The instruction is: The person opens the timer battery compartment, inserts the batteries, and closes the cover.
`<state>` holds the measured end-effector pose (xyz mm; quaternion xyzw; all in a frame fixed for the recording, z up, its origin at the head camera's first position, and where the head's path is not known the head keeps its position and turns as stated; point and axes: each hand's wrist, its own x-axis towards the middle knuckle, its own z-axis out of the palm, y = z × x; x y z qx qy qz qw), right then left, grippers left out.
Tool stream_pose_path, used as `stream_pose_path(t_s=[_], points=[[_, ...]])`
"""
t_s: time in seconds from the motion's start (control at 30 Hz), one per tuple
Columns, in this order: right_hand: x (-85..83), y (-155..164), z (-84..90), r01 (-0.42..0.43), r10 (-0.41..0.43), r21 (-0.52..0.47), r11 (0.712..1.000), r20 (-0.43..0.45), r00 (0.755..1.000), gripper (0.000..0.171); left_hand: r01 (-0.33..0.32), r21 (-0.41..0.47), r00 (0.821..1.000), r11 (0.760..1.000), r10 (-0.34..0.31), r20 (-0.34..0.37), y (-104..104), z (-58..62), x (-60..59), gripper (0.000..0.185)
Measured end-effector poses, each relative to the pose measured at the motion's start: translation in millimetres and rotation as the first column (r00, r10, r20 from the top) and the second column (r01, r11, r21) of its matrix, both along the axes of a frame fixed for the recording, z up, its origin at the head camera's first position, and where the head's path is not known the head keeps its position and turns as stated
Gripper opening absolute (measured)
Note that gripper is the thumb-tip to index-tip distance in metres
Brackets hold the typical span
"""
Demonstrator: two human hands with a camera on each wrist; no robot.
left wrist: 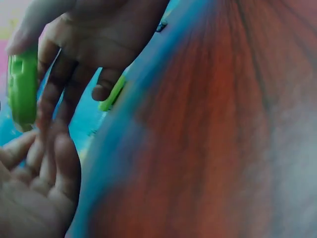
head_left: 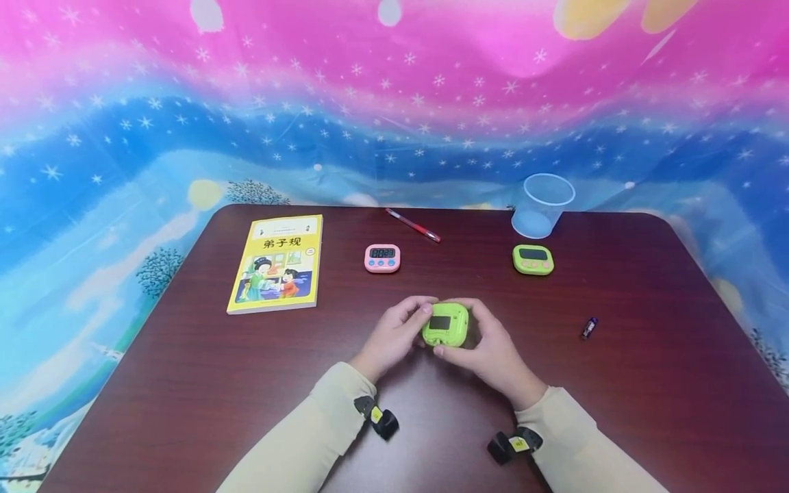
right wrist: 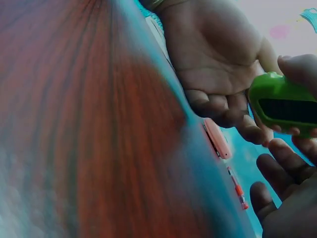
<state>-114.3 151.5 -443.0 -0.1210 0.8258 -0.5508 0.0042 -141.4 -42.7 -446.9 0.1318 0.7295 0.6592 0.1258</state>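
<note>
Both hands, left hand (head_left: 394, 337) and right hand (head_left: 487, 349), grip one green timer (head_left: 445, 325); a battery (head_left: 589, 328) lies at 3 o'clock.

a staged tabletop recording spot: dark wooden table (head_left: 185, 383) against a starry pink-blue backdrop cloth (head_left: 394, 123)

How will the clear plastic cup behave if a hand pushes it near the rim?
The clear plastic cup looks thin and empty, so probably light and apt to tip or slide. It stands upright near the table's far edge, so it may fall off.
</note>
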Motion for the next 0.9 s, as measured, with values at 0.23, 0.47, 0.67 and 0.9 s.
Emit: stream_pose_path(t_s=[0.23,0.47,0.67,0.9], points=[[-0.4,0,0.1,0.030,-0.030,0.020,0.999,0.014,0.999,0.070,-0.050,-0.295,0.995,0.954,0.021,-0.100,1,20.3,5.3,0.056],[1.2,-2,-0.1,0.011,-0.006,0.084,0.996,-0.057,0.998,0.066,-0.032,-0.392,0.996,0.920,-0.005,-0.094,4,28.9,11.6,0.063],[1.1,-3,-0.1,0.001,0.007,0.102,0.995,-0.080,0.997,0.068,0.009,-0.360,0.999,0.933,-0.025,-0.039,1,30.8,11.4,0.061],[1.1,-3,3.3,0.011,-0.002,0.089,0.996,-0.107,0.994,0.072,0.109,-0.153,0.994,0.982,-0.103,0.045,-4,25.3,6.0,0.054]])
